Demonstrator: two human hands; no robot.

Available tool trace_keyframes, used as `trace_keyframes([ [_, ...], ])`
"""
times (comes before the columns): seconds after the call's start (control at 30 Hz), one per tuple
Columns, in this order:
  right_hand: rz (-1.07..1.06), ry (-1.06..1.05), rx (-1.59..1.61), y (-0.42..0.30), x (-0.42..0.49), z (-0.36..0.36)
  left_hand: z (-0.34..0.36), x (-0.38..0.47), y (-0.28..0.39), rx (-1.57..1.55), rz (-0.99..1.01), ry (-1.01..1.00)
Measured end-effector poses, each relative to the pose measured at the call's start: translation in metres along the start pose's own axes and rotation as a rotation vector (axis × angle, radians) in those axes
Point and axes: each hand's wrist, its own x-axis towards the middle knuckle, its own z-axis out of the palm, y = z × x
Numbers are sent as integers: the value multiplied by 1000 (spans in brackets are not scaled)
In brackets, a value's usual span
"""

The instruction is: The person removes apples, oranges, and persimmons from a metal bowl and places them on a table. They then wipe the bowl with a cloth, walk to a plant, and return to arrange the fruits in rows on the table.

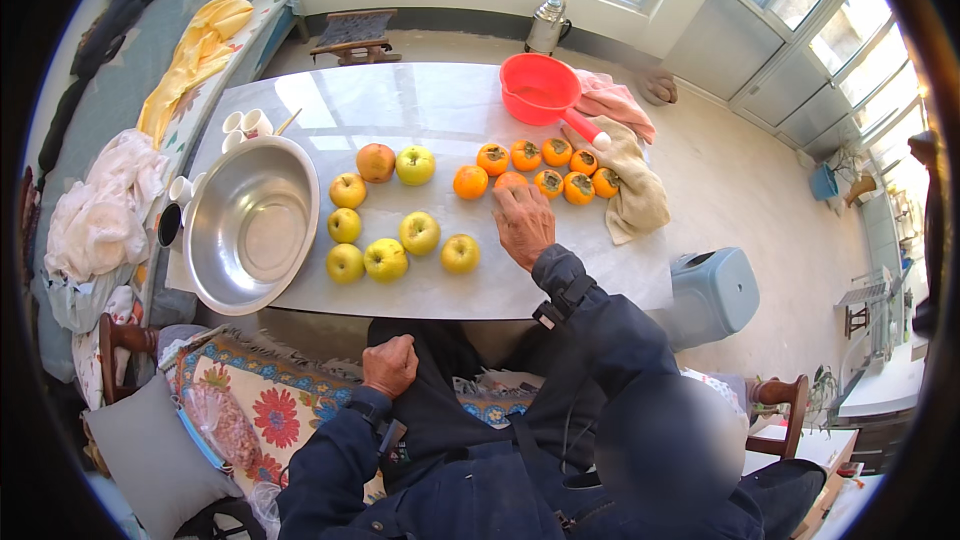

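My right hand (pixel 525 223) reaches over the table with bent fingers on an orange persimmon (pixel 511 181); its fingertips are hidden. Several more persimmons (pixel 556 152) sit close around it in two rough rows, most with the leafy calyx upward. My left hand (pixel 391 366) rests as a loose fist on my thigh, with nothing visible in it. To the left of the persimmons, several yellow-green apples (pixel 385 259) form an open ring. A redder, brownish round fruit (pixel 376 163) stands beside a green apple (pixel 415 165) at the ring's far side.
A large steel basin (pixel 300 240) stands at the table's left, near white cups (pixel 256 123). At the far right lie a red plastic ladle (pixel 538 94), a pink cloth (pixel 611 101) and a beige towel (pixel 637 195). A blue-grey plastic stool (pixel 724 292) stands off the table's right edge.
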Motion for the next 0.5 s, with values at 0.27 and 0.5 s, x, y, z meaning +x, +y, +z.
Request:
trace_keyframes([
  [0.27,-381,21,-223,-15,50,33,-3,3,3,-17,-18,-20],
  [0.5,-364,-21,-238,7,76,60,-4,5,1,-26,-33,-23],
])
